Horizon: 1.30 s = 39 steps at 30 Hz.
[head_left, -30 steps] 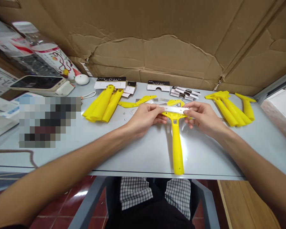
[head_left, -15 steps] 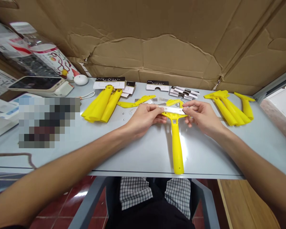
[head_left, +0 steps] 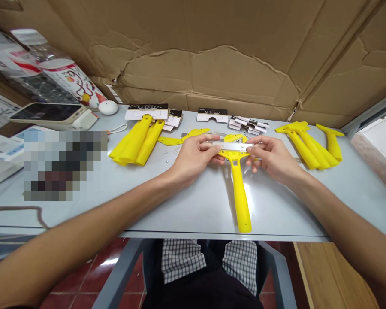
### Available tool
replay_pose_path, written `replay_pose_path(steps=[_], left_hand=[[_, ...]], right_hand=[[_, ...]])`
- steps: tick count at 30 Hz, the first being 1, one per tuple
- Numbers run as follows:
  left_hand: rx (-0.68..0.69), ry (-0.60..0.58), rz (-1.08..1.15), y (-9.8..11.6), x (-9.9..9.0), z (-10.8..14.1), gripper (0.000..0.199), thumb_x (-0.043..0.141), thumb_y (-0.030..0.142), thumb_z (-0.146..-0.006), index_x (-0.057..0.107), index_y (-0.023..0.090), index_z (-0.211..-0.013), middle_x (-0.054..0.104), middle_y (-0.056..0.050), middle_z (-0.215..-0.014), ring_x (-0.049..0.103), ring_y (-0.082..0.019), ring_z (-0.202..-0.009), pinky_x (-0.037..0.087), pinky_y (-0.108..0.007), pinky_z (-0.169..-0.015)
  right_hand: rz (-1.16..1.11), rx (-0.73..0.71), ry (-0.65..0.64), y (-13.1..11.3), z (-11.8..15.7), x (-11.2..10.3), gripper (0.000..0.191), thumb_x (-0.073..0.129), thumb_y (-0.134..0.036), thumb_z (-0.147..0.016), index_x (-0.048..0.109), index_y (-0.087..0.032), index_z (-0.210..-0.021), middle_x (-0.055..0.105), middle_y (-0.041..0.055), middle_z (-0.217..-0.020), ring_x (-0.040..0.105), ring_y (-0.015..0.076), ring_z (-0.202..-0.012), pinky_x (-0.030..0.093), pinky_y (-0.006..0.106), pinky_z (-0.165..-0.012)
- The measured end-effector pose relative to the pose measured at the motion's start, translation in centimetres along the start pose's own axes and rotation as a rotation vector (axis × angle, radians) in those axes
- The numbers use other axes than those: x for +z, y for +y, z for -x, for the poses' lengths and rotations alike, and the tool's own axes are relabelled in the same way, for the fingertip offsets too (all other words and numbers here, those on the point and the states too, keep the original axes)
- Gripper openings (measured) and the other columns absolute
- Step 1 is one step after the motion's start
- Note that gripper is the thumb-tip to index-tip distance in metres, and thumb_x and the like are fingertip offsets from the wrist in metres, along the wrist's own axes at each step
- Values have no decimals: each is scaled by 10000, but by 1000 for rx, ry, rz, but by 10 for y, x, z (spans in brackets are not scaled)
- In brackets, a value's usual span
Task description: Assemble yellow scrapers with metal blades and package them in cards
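Note:
A yellow T-shaped scraper handle points down toward the table's front edge, its wide head between my hands. Across that head lies a flat metal blade with small holes. My left hand pinches the left end of blade and head between thumb and fingers. At the right end, my right hand pinches them in the same way. Just behind the head are loose yellow plastic strips, some thin metal pieces and small hardware, partly covered by my hands.
Yellow handles lie at left under printed cards; more yellow handles lie at right. Folded cards rest near the cardboard wall. Two small nuts, a phone and bottles are at left.
The lower end of the scraper handle has swung slightly to the right and up. Both hands keep hold of its head, and the blade has shifted or tilted slightly.

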<state>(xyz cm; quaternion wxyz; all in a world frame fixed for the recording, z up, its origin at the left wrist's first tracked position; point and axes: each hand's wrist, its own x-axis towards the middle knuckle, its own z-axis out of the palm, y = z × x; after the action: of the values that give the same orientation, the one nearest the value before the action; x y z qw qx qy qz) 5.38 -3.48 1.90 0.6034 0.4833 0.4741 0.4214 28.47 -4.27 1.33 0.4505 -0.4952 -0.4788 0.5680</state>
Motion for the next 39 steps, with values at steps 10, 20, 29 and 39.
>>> replay_pose_path(steps=[10,20,29,39], left_hand=[[56,-53,-48,0,-2,0,347,735,98,-937,541,224,-1196,792,-16,-779,825,-237,-722,664,-369,-764],[-115,-127,147,0,-12,-19,227,731,51,-961,609,154,-1121,810,-88,-798,785,-163,-645,671,-287,-710],[0,-21,-31,2,-8,-11,242,712,26,-948,583,207,-1044,762,11,-683,745,-137,-582,646,-286,-679],[-11,-50,-22,4,-9,-12,246,714,37,-929,563,208,-1023,769,-7,-717,740,-142,-586,635,-294,-675]], right_hand=[[-146,122,9,-2,0,0,255,908,-113,-694,796,-125,-923,780,116,-896,688,135,-614,559,242,-487],[-101,22,40,-1,1,2,249,893,-137,-712,781,-143,-934,744,76,-762,675,152,-592,580,289,-549],[-106,29,20,4,0,4,307,934,-180,-676,764,-156,-931,755,68,-784,683,153,-587,573,284,-515],[-65,15,25,4,1,3,307,944,-205,-684,758,-160,-923,765,67,-755,687,153,-571,568,287,-533]])
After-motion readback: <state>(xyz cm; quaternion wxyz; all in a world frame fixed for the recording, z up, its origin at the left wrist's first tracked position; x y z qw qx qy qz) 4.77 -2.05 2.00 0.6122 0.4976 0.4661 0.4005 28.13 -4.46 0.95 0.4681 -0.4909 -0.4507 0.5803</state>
